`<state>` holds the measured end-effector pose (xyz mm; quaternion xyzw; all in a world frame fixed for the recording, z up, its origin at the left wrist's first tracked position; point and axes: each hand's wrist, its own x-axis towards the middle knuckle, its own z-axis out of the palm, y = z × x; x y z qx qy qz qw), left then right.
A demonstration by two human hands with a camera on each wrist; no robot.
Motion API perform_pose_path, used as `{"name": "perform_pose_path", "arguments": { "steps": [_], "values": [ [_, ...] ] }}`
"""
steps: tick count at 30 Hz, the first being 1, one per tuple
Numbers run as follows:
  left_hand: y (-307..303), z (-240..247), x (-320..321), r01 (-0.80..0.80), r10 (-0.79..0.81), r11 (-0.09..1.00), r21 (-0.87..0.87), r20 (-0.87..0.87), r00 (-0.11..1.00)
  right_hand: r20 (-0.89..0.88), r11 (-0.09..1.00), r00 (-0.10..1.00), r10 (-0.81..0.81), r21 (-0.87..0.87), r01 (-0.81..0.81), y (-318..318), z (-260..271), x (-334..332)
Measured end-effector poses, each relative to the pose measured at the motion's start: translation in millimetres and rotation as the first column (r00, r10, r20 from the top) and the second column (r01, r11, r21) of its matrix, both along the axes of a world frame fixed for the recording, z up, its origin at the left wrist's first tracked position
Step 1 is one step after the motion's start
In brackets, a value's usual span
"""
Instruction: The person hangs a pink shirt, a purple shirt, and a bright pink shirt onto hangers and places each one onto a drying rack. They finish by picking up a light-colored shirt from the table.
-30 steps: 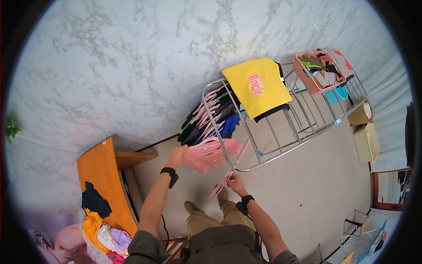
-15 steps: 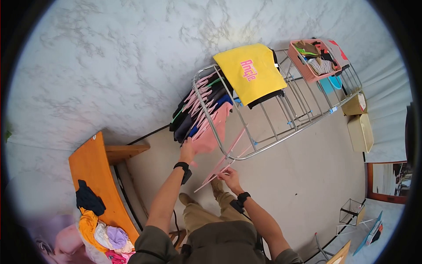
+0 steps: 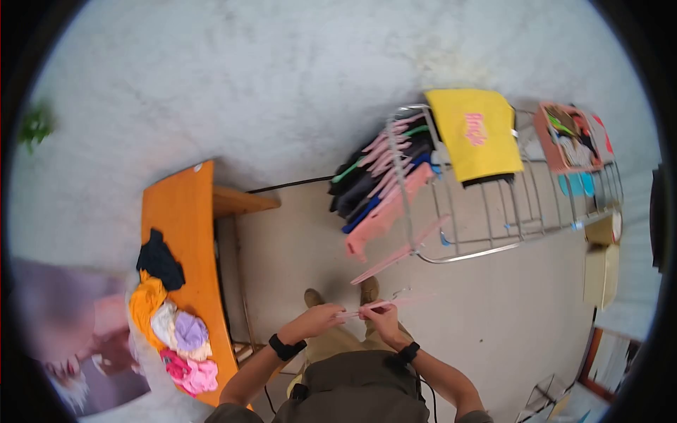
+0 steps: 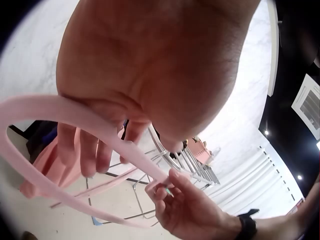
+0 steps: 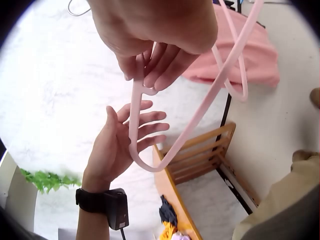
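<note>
Low in the head view, in front of the body, my right hand (image 3: 384,323) pinches a pink plastic clothes hanger (image 5: 212,95) near one end of its bar. The left hand (image 3: 316,322) is beside that hanger, palm toward it. In the right wrist view the left hand's fingers (image 5: 150,129) are spread and straight behind the hanger's rounded corner. Another pink hanger (image 3: 395,262) hangs at the near corner of the metal drying rack (image 3: 465,252). Past it, a pink garment (image 3: 381,224) hangs on the rack's end with several dark clothes (image 3: 345,201) on hangers.
Folded over the rack is a yellow shirt (image 3: 472,137), with a pink basket (image 3: 546,137) of clothes farther right. On the left, an orange wooden table (image 3: 180,204) bears a dark garment (image 3: 161,261) and a pile of coloured clothes (image 3: 163,321). Cream bins (image 3: 599,276) stand at right.
My left hand has left the pink garment at the rack and come down toward the right hand. The right hand's hanger is now apart from the rack. The head view has turned left.
</note>
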<state>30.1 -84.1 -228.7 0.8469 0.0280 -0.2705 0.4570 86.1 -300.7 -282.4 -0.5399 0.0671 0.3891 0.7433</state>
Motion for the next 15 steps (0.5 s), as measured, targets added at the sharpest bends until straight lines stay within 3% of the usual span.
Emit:
{"name": "perform_pose_path", "arguments": {
  "steps": [1, 2, 3, 5, 7, 9, 11, 13, 15],
  "values": [
    [5.2, 0.5, -15.6, 0.08, -0.08, 0.996, 0.04, -0.019, 0.997, -0.019, 1.0, 1.0, 0.024, 0.019, -0.023, 7.9, 7.4, -7.7],
    [7.2, 7.5, -25.7, 0.059, -0.049, 0.983, 0.174, -0.062, 0.997, -0.033, 0.998, 0.998, 0.052, 0.039, -0.051, 17.0, 13.3, -13.3],
    [10.2, 9.0, -39.0, -0.008, 0.02, 0.981, 0.195, -0.059, 0.998, -0.028, 0.991, 0.992, 0.12, 0.06, -0.118, 26.2, 19.1, -17.2],
    [19.2, 5.5, -71.3, -0.166, 0.148, 0.895, 0.415, 0.076, 0.986, 0.071, 0.967, 0.966, 0.251, 0.036, -0.253, 49.4, 27.0, -24.5],
    [27.9, 1.8, -102.2, -0.309, 0.3, 0.85, 0.427, 0.091, 0.95, 0.148, 0.92, 0.914, 0.378, 0.054, -0.389, 72.6, 30.0, -32.5],
    [31.5, -2.0, -136.5, -0.435, 0.434, 0.794, 0.424, 0.106, 0.895, 0.103, 0.866, 0.891, 0.442, 0.21, -0.454, 95.1, 35.4, -37.9],
    [34.5, -2.8, -172.0, -0.575, 0.552, 0.687, 0.445, 0.195, 0.811, 0.166, 0.808, 0.843, 0.513, 0.239, -0.539, 118.8, 37.1, -45.6],
    [39.5, 2.8, -202.2, -0.64, 0.625, 0.601, 0.479, 0.217, 0.75, 0.224, 0.75, 0.793, 0.566, 0.258, -0.608, 139.9, 36.3, -60.6],
    [43.7, 8.2, -230.6, -0.69, 0.685, 0.519, 0.505, 0.238, 0.688, 0.284, 0.625, 0.702, 0.653, 0.321, -0.711, 159.1, 35.4, -80.7]
  ]
}}
